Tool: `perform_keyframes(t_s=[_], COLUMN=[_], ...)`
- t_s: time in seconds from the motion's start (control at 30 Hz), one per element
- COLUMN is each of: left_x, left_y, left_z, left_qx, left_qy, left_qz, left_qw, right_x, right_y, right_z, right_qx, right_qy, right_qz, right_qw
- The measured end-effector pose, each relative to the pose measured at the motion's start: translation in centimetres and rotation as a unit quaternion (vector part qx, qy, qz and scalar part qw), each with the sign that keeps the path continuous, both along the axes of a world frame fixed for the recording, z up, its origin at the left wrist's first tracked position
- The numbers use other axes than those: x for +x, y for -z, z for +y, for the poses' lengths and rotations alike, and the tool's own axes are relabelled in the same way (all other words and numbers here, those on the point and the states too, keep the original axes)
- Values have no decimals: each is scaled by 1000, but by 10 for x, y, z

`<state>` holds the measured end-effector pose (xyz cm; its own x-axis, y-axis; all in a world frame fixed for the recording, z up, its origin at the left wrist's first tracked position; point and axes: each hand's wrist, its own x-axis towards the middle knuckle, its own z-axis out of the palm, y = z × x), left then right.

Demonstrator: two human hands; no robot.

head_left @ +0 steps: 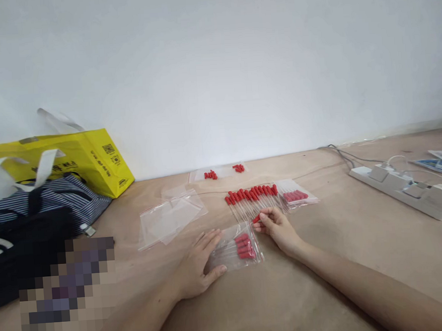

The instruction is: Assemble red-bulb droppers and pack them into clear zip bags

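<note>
My left hand lies with fingers spread on the near end of a clear zip bag, which holds several droppers with red rubber bulbs. Pinched in my right hand is one dropper, its red bulb showing at the fingertips beside the bag's right edge. Most of its thin stem is hard to make out. Just beyond that hand, a row of loose droppers lies side by side, bulbs pointing away from me. A filled bag of droppers rests at the row's right end.
Flat clear bags overlap on the left. Near the wall lie more bagged droppers. A yellow bag, a striped bag and a black bag stand far left. A white power strip with cables sits right.
</note>
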<state>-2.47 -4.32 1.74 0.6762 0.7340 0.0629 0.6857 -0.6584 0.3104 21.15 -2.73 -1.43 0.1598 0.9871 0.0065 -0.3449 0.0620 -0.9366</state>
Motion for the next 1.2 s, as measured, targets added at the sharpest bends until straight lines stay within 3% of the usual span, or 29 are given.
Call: perform_keyframes(t_s=[0.13,0.4,0.57,0.7,0.8,0.9,0.97,1.07,1.2], left_x=[0,-1,-1,-1,-1,0,-1,-9,-28], left_y=[0,0,2,2,2,2,3,2,2], left_z=[0,0,0,0,0,-1,-1,6,24], left_qx=[3,4,9,12,10,13,13,8,75], left_qy=[9,16,15,19,22,25,25,20,-63], left_qz=[-13,-13,-10,-8,-7,-8,-14,-18,-40], left_qw=[1000,1000,1000,1000,1000,1000,1000,1000,994], right_x=[-4,-9,-5,-10,-17,-19,-17,-9,3], right_y=[-3,-3,2,2,3,5,5,-1,-8], right_z=[-5,-1,2,6,10,12,9,1,-11], right_qx=[-16,-22,62,49,10,19,35,51,33], right_qy=[-78,-113,-135,-188,-134,-55,-46,-145,-322], right_qz=[-40,-184,-261,-224,-221,-254,-252,-220,-230], right_qw=[996,976,954,955,966,965,966,963,918])
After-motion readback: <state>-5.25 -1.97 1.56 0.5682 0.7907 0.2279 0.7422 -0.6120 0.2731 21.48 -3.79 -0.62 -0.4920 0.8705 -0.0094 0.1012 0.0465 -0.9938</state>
